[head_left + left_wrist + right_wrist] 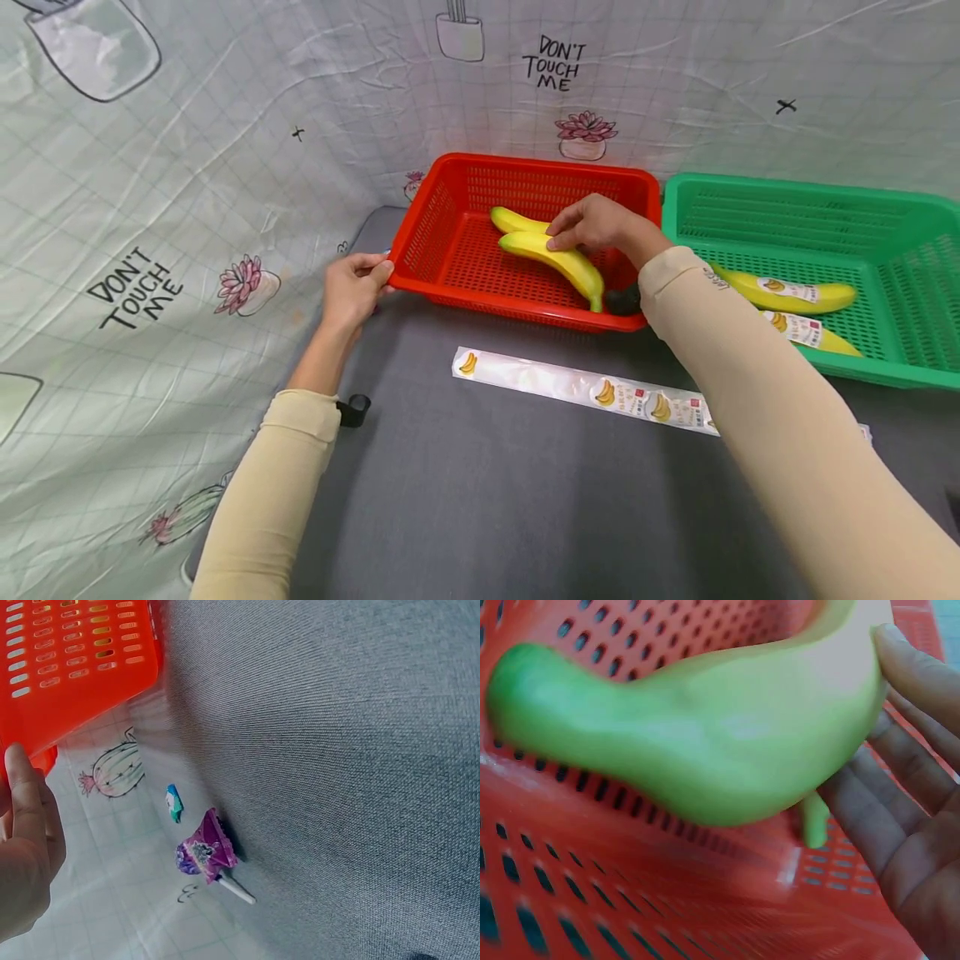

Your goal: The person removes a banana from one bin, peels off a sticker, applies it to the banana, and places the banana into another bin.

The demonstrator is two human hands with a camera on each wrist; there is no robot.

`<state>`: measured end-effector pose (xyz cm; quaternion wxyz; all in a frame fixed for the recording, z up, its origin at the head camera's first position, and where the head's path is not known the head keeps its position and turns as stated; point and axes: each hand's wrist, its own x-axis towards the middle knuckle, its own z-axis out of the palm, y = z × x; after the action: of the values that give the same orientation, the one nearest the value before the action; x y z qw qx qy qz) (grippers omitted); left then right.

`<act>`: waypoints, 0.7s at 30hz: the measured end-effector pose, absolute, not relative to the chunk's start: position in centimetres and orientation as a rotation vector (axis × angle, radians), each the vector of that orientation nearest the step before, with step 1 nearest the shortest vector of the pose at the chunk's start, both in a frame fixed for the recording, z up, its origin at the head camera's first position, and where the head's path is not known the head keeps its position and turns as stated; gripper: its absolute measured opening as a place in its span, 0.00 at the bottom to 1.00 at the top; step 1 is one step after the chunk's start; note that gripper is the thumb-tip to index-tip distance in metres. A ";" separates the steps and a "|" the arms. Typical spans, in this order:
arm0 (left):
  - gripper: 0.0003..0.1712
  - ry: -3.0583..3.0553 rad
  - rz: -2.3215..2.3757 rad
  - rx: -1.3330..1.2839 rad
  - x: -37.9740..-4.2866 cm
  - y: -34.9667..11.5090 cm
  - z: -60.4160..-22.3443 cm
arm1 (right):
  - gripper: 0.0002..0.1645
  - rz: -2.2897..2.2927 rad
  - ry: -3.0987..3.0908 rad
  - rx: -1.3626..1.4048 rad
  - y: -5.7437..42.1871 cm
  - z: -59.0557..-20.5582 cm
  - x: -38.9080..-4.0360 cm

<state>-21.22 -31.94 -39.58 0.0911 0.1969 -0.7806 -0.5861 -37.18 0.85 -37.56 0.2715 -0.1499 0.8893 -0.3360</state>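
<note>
My left hand (355, 290) pinches the left front corner of the red basket (517, 311), thumb on top of the rim. Inside that basket my right hand (600, 223) grips a yellow banana (557, 257) between thumb and fingers. Its greenish tip points left and its stem end hangs toward the front rim. Behind it lies a second banana (512, 220), partly hidden by the hand and the first banana. From the right wrist view, the held banana (727, 742) fills the middle, over the basket's perforated floor and wall, with the other banana's end (814, 821) below it.
To the right stands a green basket (813, 187) with two labelled bananas (832, 296). A strip of banana stickers (536, 377) lies on the grey table (480, 492). A purple-wrapped lollipop (210, 851) and a small blue-green wrapper (174, 802) lie beside the red basket, near the patterned cloth.
</note>
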 end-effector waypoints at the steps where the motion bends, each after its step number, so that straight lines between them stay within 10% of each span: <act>1: 0.18 -2.320 -1.741 0.585 -21.2 -31.9 -39.5 | 0.25 -0.912 2.408 -0.412 1.0 -37.0 -37.1; 21: 0.21 -2.326 -1.772 0.662 -21.2 -31.0 -39.0 | 0.17 -0.983 2.704 -0.883 10.7 -23.5 -23.7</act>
<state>-21.21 -31.01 -39.02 0.0718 0.2201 -0.7739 -0.5895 -23.73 10.71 -23.51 0.0659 -0.2929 0.8965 -0.3258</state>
